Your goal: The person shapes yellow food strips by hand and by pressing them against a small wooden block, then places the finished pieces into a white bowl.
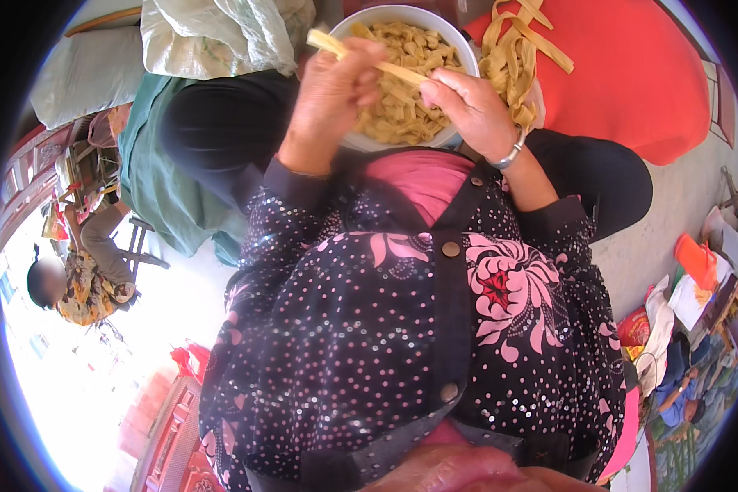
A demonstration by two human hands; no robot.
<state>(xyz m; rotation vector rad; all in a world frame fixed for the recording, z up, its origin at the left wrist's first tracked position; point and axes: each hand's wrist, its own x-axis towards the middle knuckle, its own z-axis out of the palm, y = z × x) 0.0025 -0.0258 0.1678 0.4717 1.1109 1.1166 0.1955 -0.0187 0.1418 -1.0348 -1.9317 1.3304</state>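
A pale yellow flat strip (326, 43) stretches between my two hands over a white bowl (471, 54). My left hand (334, 97) is closed around its left part, slightly blurred, with one end sticking out past the fingers. At the strip's other end, my right hand (470, 108) pinches it between thumb and fingers; a silvery bracelet (510, 152) circles that wrist. Short yellowish pieces (402, 111) fill much of the bowl below. Just right of the bowl lies a bunch of longer, limp strips (507, 70) of similar colour.
A large red rounded surface (623, 74) lies to the right, partly under the long strips. At the upper left are a whitish plastic sack (221, 37) and green cloth (160, 164). A seated person (90, 279) is at the far left, another person (679, 400) at the lower right.
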